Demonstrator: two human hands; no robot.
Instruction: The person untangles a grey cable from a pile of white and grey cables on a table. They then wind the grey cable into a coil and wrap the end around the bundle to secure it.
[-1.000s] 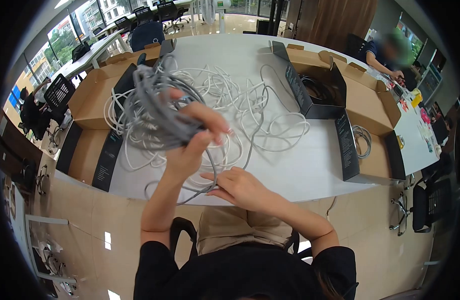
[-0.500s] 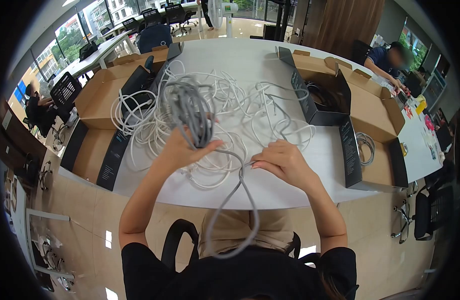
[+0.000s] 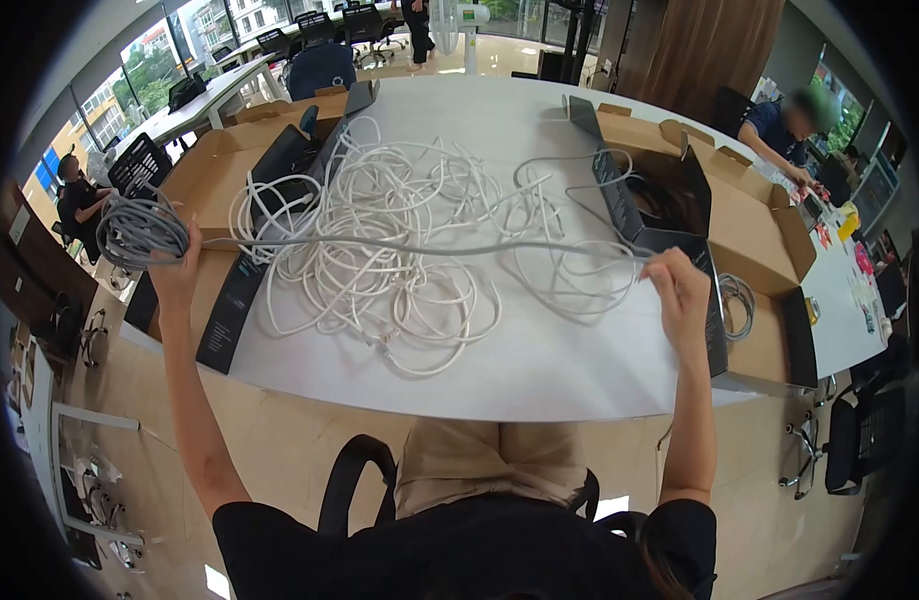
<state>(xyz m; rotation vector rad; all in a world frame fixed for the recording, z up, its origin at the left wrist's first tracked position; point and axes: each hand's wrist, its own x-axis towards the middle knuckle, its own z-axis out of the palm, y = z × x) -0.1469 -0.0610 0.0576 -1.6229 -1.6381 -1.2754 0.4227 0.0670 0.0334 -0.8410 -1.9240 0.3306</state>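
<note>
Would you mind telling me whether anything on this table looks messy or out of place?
The white cables lie in a loose tangled heap across the table, uncoiled. The left hand holds a grey cable coil, its free length stretched to the right hand. Nothing looks damaged or spilled.

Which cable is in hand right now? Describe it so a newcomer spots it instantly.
Start at the big white table, covered by a tangle of white cables. Above that tangle one grey cable runs taut from the left hand, which holds its coiled part, to the right hand. Unlike the white ones lying loose, it is grey and pulled straight.
</note>
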